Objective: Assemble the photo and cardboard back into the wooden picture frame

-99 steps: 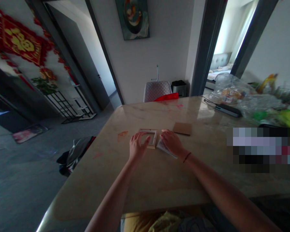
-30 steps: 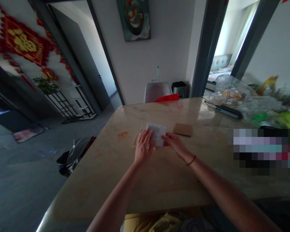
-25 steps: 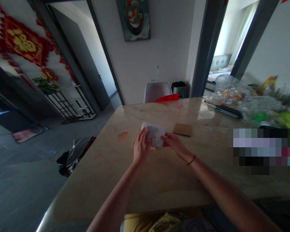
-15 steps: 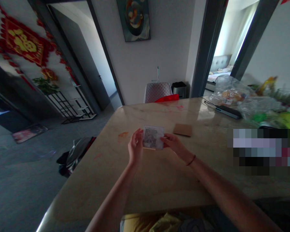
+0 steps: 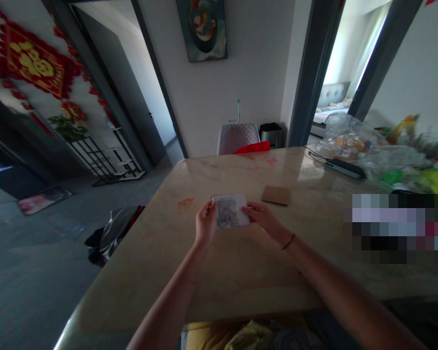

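A small flat square packet (image 5: 231,212), pale with a grey printed picture on its face, is held up above the table between both hands. My left hand (image 5: 206,221) is closed on its left edge, the thumb at the upper corner. Fingers of my right hand (image 5: 262,217) pinch the right edge; a thin dark band circles that wrist. Whether the packet is a card, a sleeve or a thin bag I cannot tell. Just beyond the right hand a flat brown cardboard square (image 5: 276,195) lies on the table.
The marble-look table (image 5: 241,272) fills the middle. At the right lie a dark elongated device (image 5: 345,168) with a cable, clear plastic bags (image 5: 350,133) and a blurred-out patch. A quilted chair (image 5: 238,136) stands at the far edge, and a dark bag (image 5: 113,231) is on the floor at left.
The packet has tilted slightly and shifted a little lower. My left hand has closed more fully on its left edge; the right hand stays nearly in place.
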A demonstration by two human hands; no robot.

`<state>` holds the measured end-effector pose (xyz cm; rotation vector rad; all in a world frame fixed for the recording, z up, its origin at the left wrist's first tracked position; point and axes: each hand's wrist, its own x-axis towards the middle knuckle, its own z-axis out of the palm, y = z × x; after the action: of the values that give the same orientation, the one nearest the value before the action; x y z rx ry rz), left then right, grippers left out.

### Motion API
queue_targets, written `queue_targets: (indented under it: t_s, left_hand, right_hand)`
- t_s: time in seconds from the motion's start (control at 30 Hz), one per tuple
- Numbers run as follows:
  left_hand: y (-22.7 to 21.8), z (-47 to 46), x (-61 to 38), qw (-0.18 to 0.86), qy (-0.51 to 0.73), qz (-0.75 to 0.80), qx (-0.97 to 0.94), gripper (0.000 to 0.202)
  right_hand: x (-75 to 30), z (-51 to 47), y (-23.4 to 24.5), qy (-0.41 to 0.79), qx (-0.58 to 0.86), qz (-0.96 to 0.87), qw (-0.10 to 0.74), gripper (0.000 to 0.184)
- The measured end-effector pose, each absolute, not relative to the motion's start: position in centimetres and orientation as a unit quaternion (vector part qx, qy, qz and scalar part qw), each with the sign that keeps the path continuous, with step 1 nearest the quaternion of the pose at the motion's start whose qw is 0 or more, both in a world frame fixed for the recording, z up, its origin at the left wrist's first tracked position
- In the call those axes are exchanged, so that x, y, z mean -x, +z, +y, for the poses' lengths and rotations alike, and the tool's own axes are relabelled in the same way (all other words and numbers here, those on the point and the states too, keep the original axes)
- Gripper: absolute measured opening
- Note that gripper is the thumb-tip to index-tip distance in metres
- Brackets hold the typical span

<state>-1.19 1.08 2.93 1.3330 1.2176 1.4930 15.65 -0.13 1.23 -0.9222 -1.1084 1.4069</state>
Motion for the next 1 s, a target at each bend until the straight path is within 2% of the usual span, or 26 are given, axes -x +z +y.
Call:
queue_targets:
  t_s: [0.1, 0.23, 0.37, 0.53, 0.67, 0.83, 1.0]
  left_hand:
    - [3.3, 0.8, 1.2, 0.468, 0.583, 0.447, -0.491, 0.037]
    - [3.9, 0.6, 1.1, 0.533, 0.606, 0.370, -0.460, 0.034]
    - [4.4, 0.4, 1.0, 0.558, 0.612, 0.335, -0.450, 0.030]
    - [4.7, -0.2, 0.7, 0.554, 0.577, 0.344, -0.492, 0.029]
    - [4.6, -0.4, 0.6, 0.557, 0.566, 0.324, -0.514, 0.027]
    - [4.9, -0.5, 0.4, 0.590, 0.570, 0.286, -0.496, 0.028]
    - [5.7, -1.0, 0.5, 0.608, 0.550, 0.289, -0.493, 0.032]
  right_hand:
    - [-15.9, -0.2, 1.6, 0.594, 0.366, -0.467, 0.543, 0.031]
    - [-16.1, -0.2, 1.6, 0.648, 0.325, -0.429, 0.539, 0.050]
    - [-15.6, -0.9, 1.2, 0.687, 0.294, -0.459, 0.481, 0.038]
    - [-14.5, -1.8, 0.7, 0.750, 0.236, -0.459, 0.415, 0.045]
    - [-14.4, -1.1, 0.2, 0.795, 0.174, -0.434, 0.387, 0.036]
    - [-15.0, -0.7, 0.8, 0.819, 0.213, -0.363, 0.390, 0.020]
    - [-14.8, -1.9, 2.9, 0.782, 0.242, -0.360, 0.448, 0.011]
